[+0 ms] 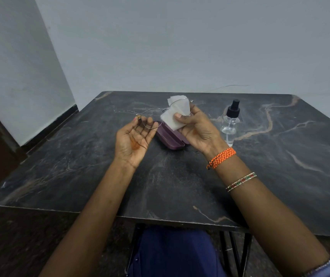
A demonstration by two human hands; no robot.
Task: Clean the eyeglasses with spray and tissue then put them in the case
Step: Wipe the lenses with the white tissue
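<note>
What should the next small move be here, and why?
Probably rub the tissue over the lens it already covers. The right hand pinches the tissue around that lens, the left hand steadies the eyeglasses at the other end, the spray bottle stands set down, and the purple case lies open.

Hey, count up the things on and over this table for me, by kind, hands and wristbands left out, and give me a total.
Eyeglasses: 1, held above the table in both hands
Tissue: 1, pinched over one lens by the right hand
Spray bottle: 1, standing upright
Purple case: 1, lying on the table
Total: 4
</note>
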